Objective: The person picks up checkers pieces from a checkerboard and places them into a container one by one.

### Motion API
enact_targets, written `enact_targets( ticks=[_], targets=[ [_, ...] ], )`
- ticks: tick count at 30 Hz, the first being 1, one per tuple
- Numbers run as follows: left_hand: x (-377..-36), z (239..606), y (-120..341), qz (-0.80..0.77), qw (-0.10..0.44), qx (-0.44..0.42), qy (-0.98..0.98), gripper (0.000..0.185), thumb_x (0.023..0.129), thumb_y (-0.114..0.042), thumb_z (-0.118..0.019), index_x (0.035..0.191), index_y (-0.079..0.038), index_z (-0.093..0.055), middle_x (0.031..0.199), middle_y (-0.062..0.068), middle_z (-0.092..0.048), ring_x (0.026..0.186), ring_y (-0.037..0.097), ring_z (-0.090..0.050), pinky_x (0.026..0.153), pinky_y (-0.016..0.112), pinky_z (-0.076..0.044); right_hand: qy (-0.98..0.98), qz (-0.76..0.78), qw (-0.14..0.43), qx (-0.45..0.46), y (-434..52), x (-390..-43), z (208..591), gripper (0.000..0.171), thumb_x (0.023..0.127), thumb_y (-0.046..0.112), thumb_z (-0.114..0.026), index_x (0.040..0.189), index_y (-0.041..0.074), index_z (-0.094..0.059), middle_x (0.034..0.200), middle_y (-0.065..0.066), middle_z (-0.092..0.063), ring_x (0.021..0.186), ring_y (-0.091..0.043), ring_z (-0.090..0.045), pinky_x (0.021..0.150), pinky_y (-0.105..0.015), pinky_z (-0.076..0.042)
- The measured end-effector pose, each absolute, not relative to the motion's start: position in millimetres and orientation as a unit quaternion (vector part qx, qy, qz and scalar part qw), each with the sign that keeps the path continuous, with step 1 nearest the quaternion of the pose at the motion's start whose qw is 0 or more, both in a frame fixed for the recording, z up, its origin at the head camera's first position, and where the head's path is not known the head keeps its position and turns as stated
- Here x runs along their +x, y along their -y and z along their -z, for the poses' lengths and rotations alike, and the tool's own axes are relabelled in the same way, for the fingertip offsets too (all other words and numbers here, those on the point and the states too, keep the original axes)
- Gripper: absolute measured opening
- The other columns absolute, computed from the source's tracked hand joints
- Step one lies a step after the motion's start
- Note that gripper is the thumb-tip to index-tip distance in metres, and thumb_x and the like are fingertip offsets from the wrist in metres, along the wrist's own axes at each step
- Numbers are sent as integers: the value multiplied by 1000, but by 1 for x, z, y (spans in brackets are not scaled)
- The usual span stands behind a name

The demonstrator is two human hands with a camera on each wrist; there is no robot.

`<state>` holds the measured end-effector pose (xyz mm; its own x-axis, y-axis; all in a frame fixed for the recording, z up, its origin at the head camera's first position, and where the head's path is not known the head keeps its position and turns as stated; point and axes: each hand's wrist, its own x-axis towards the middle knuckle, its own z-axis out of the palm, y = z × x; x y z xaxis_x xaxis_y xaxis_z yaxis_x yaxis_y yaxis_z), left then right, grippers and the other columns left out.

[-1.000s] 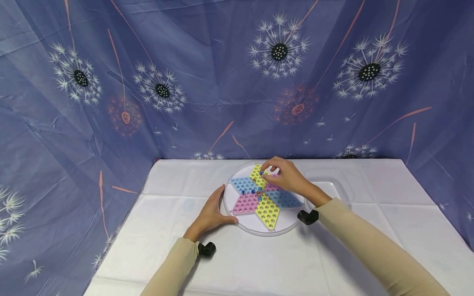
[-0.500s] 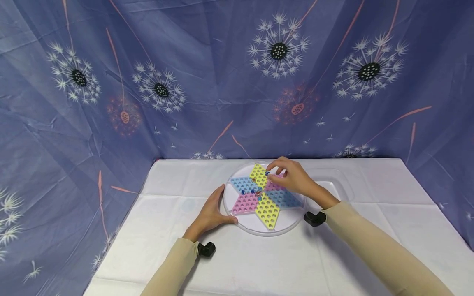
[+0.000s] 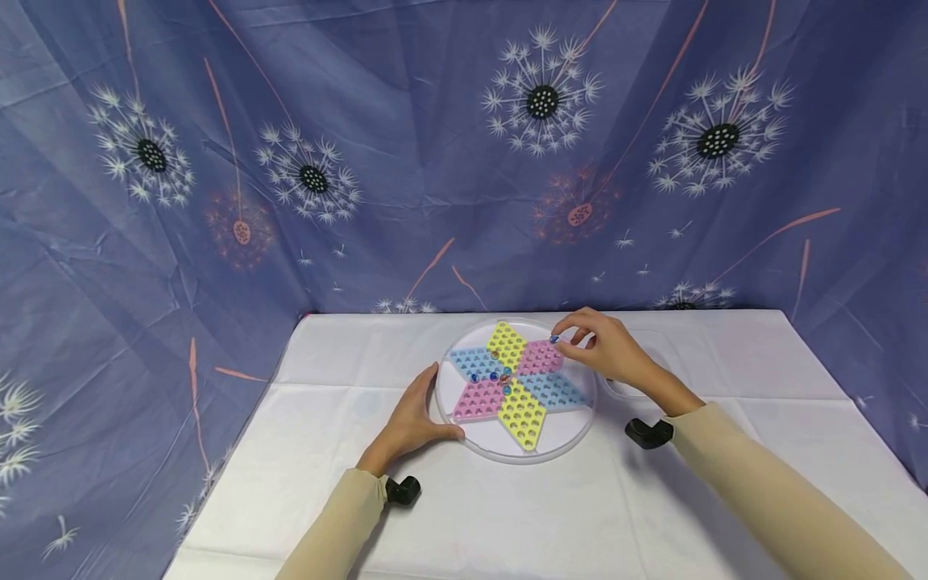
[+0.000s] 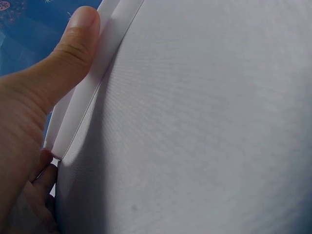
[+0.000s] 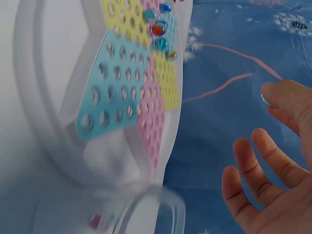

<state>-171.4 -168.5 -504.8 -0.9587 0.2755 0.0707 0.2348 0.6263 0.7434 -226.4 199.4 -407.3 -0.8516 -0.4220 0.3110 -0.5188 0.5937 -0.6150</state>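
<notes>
A round clear board carries a six-pointed star of yellow, blue and pink perforated fields. Several marbles sit in holes near its centre, also visible in the right wrist view as marbles. My right hand hovers over the pink field at the board's far right and pinches a small blue marble between thumb and fingertip; this marble also shows in the right wrist view. My left hand rests against the board's left rim, its thumb lying along the rim.
A clear shallow container stands right of the board, partly behind my right hand, with its edge showing at the wrist. The white tablecloth covers the table. Blue dandelion-print fabric hangs behind and to the left.
My right hand has moved rightward from the far yellow field to the pink field near the right rim, carrying the blue marble. The left hand has stayed on the rim.
</notes>
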Motion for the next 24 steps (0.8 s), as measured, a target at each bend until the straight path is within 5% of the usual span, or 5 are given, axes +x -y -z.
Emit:
enact_targets(
  ticks=[8,24],
  targets=[
    [-172,507,170,-413,22,145,-899,136,60,-45,-100,163,-2,-21,167,16,-27,154,33,-24,126,46,-22,896,-364,70,245,-225,-222,410,18,95,21,-77,112,18,-75,107,-4,-64,84,-21,-67,56,-30,-57],
    [-175,507,170,-411,28,145,-900,137,60,-44,-100,164,-4,-19,168,15,-25,154,32,-23,126,45,-20,913,-329,109,215,-258,-218,418,16,95,23,-76,111,19,-75,117,-3,-69,84,-19,-67,68,-26,-57]
  ],
)
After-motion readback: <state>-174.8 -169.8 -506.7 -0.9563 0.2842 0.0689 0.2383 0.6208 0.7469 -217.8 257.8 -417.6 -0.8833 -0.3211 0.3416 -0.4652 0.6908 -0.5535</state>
